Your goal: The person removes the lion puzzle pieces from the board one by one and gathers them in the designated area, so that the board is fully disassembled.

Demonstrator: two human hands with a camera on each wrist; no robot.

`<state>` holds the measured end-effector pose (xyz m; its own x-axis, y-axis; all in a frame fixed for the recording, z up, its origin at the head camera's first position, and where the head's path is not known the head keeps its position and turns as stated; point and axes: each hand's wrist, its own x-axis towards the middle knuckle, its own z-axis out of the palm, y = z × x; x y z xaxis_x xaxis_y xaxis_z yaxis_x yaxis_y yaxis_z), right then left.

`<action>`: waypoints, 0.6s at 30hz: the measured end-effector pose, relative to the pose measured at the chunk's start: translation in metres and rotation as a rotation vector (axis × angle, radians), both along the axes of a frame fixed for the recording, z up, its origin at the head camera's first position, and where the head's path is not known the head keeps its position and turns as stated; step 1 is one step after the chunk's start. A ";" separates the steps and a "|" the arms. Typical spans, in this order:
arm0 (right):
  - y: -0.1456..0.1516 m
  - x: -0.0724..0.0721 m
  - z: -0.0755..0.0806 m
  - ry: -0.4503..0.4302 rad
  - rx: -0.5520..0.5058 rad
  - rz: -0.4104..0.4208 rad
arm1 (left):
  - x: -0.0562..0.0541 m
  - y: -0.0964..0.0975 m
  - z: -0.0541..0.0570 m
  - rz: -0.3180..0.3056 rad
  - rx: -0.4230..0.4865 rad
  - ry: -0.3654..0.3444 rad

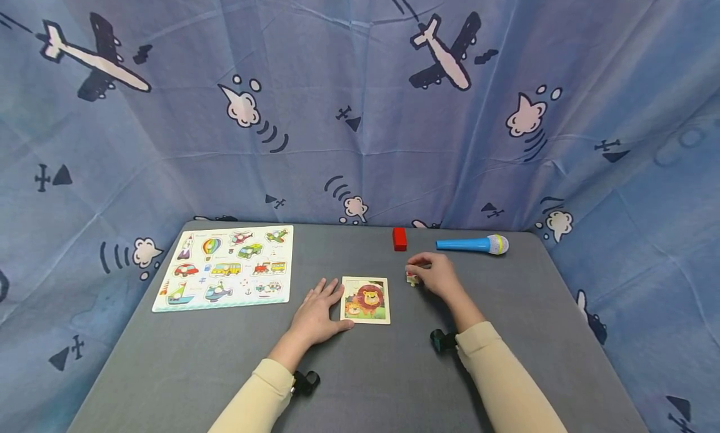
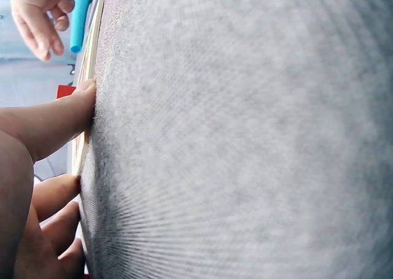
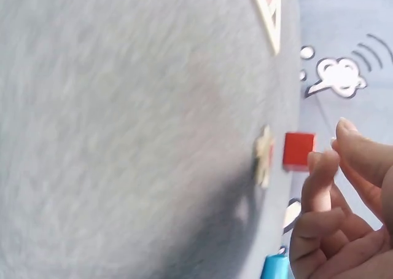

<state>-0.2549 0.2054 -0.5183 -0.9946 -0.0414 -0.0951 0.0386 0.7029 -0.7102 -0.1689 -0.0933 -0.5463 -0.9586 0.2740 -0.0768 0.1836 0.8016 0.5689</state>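
Observation:
A small square lion jigsaw puzzle [image 1: 368,298] with a pale frame lies flat at the middle of the grey table. My left hand [image 1: 315,317] rests beside it with fingers spread. In the left wrist view, the thumb and fingertips touch the puzzle's edge [image 2: 91,55]. To the right, my right hand [image 1: 439,275] hovers over a loose jigsaw piece [image 1: 413,280], its fingers loosely bent. The right wrist view shows that piece [image 3: 264,156] lying on the table, apart from the fingertips [image 3: 324,162], with nothing held between thumb and forefinger.
A vehicle picture board [image 1: 225,268] lies at the back left. Behind the right hand are a red block [image 1: 399,239] and a blue toy microphone [image 1: 472,244]. A blue printed curtain [image 1: 360,108] hangs along the table's back edge [image 1: 337,225].

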 end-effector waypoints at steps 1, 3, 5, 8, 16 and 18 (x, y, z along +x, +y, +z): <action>-0.002 0.001 0.002 0.001 -0.010 0.005 | 0.000 0.000 0.000 0.002 0.001 0.002; -0.006 0.004 0.005 0.007 -0.029 0.019 | 0.000 0.001 0.000 0.003 0.001 0.003; -0.010 0.007 0.008 0.007 -0.045 0.029 | 0.000 0.001 0.000 0.004 0.005 0.004; -0.018 0.010 0.011 0.007 -0.064 0.046 | 0.001 0.001 0.000 0.003 0.006 0.003; -0.039 0.019 0.014 0.010 -0.088 0.068 | 0.001 0.001 0.001 0.008 0.010 0.004; -0.044 0.022 0.015 0.007 -0.087 0.070 | 0.001 0.001 0.001 0.009 0.008 0.000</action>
